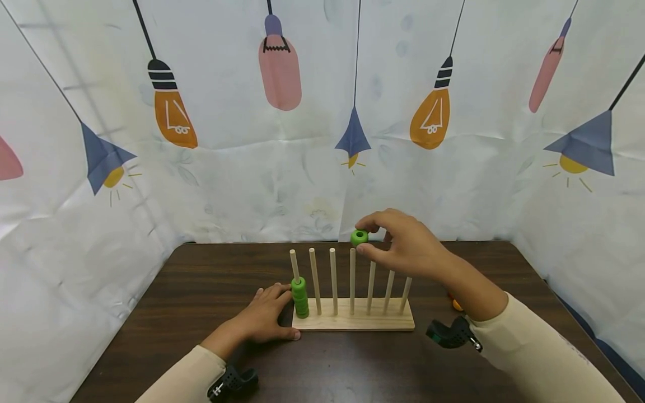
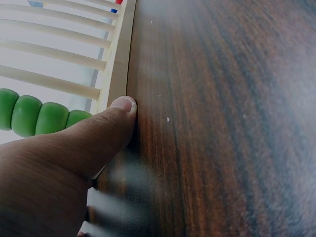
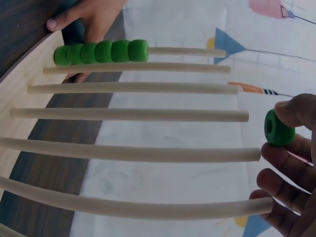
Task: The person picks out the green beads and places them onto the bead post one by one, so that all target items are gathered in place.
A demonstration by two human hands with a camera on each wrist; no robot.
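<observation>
A wooden peg stand (image 1: 353, 322) with a row of upright pegs stands on the table. Green beads (image 1: 300, 299) are stacked on its leftmost peg; the peg's top sticks out bare. At the stand's left end, my left hand (image 1: 263, 318) grips the base, thumb along the front edge and fingers round behind. My right hand (image 1: 410, 246) pinches a single green bead (image 3: 282, 129) between thumb and fingers, its hole showing. This bead is just above the top of a middle peg, apart from it. The other pegs carry no beads.
The dark wooden table (image 1: 201, 291) runs back to a white curtain (image 1: 242, 184) printed with lamps and bulbs. Partly hidden by my right forearm, a small orange thing (image 1: 457, 305) lies right of the stand. A dark device (image 1: 453, 332) is strapped to each wrist.
</observation>
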